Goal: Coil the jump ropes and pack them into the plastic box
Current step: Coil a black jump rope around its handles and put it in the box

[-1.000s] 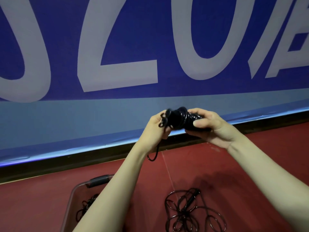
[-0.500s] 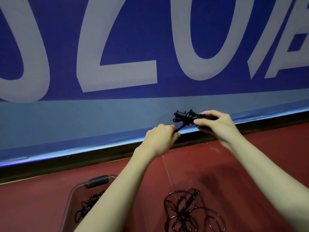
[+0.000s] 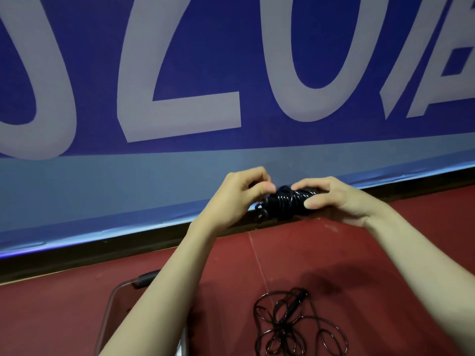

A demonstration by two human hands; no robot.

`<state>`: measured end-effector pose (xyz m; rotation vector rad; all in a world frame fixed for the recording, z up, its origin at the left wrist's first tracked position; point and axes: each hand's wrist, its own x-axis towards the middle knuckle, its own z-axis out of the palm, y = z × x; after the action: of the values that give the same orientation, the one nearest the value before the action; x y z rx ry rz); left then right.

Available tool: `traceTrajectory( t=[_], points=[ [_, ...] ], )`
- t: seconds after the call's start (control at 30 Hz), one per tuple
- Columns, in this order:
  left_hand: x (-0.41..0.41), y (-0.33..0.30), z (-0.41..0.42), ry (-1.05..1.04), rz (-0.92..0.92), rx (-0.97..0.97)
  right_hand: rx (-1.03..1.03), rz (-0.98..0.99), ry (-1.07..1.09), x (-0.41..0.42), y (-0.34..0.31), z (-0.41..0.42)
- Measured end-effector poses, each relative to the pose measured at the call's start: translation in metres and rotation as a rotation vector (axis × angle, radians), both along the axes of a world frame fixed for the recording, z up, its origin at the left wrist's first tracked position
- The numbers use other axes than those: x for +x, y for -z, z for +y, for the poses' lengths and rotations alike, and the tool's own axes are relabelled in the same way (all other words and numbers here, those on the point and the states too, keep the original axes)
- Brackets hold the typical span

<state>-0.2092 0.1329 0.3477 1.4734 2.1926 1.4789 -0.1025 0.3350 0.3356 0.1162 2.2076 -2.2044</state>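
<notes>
A black jump rope (image 3: 288, 201), wound into a tight bundle round its handles, is held up in front of the wall. My right hand (image 3: 334, 199) grips the bundle's right side between thumb and fingers. My left hand (image 3: 239, 194) pinches the rope's end at the bundle's left side. A second black jump rope (image 3: 288, 327) lies loose and tangled on the red floor below. The clear plastic box (image 3: 113, 299) stands at the lower left, mostly hidden behind my left forearm.
A blue banner (image 3: 231, 73) with large pale letters fills the wall ahead, with a dark baseboard (image 3: 77, 255) under it. The red floor (image 3: 385, 253) stretches to the right of the loose rope.
My left hand has come up from below the bundle and closed in on its left end. The short stretch of rope pulled out half a second ago is now wound in.
</notes>
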Motion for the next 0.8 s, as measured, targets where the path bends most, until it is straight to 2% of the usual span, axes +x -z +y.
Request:
traceTrajectory(
  t=[0.07, 0.13, 0.33, 0.57, 0.73, 0.8],
  points=[
    [0.005, -0.004, 0.006, -0.025, -0.110, 0.133, -0.130, 0.042, -0.010, -0.005, 0.004, -0.002],
    [0.007, -0.006, 0.011, -0.072, -0.139, 0.213, -0.203, 0.088, 0.007, -0.009, 0.003, -0.008],
    [0.004, 0.005, 0.016, -0.160, -0.268, 0.273, -0.528, 0.059, 0.268, -0.013, 0.007, -0.031],
    [-0.001, -0.003, 0.014, -0.269, -0.294, 0.455, -0.732, 0.090, 0.401, -0.024, -0.007, -0.065],
    [-0.002, -0.009, 0.010, -0.119, -0.490, 0.511, -0.719, 0.144, 0.493, -0.027, -0.015, -0.066],
    [-0.003, -0.006, 0.008, -0.128, -0.433, 0.472, -0.583, 0.177, 0.535, -0.026, -0.014, -0.066]
  ],
)
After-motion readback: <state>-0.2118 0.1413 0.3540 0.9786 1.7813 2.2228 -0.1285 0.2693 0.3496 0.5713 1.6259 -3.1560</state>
